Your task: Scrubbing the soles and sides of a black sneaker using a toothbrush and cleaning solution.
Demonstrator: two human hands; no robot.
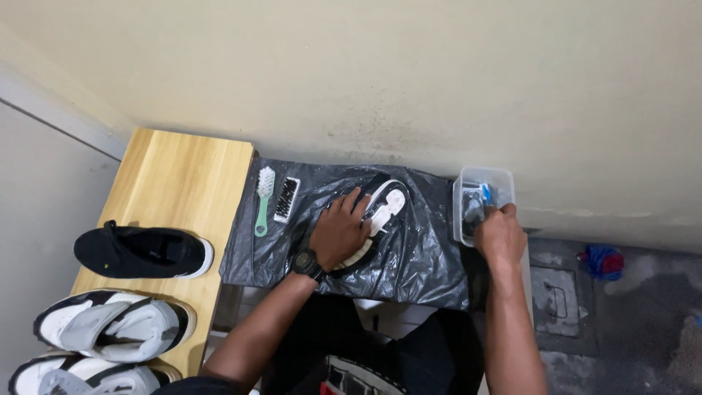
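A black and white shoe point(386, 202) lies sole-up on a black plastic sheet point(424, 256). My left hand point(338, 231), with a black watch on the wrist, presses down on the shoe and holds it. My right hand point(498, 231) reaches into a clear plastic tub point(503, 178) at the sheet's right end. Its fingers close on a small blue-handled brush point(485, 194) inside the tub. The fingertips are partly hidden by the tub's wall.
A green-handled brush point(262, 199) and a black-bristled brush point(287, 199) lie on the sheet's left end. A wooden bench point(183, 183) holds a black shoe point(140, 251) and two white shoes point(110, 325). The cream wall is close behind. A floor drain point(557, 298) and a red-blue cloth point(601, 262) lie at right.
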